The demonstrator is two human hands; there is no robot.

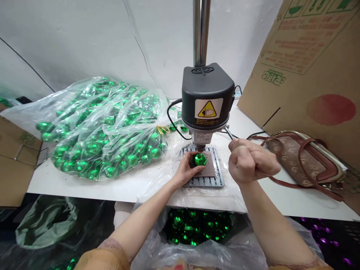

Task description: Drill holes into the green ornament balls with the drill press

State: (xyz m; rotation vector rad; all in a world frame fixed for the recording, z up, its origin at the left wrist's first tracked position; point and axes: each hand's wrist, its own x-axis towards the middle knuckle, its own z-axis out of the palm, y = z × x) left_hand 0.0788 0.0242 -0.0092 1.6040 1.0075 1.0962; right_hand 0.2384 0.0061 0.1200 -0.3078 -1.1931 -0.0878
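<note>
My left hand [188, 167] is closed around a shiny green faceted ball [200, 159], thumb and fingers at its sides. The ball sits under the chuck of a black bench drill press [208, 97], on a brown board [210, 169] over the grey slotted base plate [219, 180]. The drill's tip appears to touch the top of the ball, but the exact contact is too small to tell. My right hand [250, 160] makes a fist around the end of the metal feed lever [230, 132] at the press's right side. Dark chips are scattered on the base.
A clear plastic bag [112, 131] full of green balls lies on the white table [92, 189] at left. More green balls [197, 227] fill an open bag below the table edge. A brown handbag [306, 159] and a large cardboard box [309, 75] stand at right.
</note>
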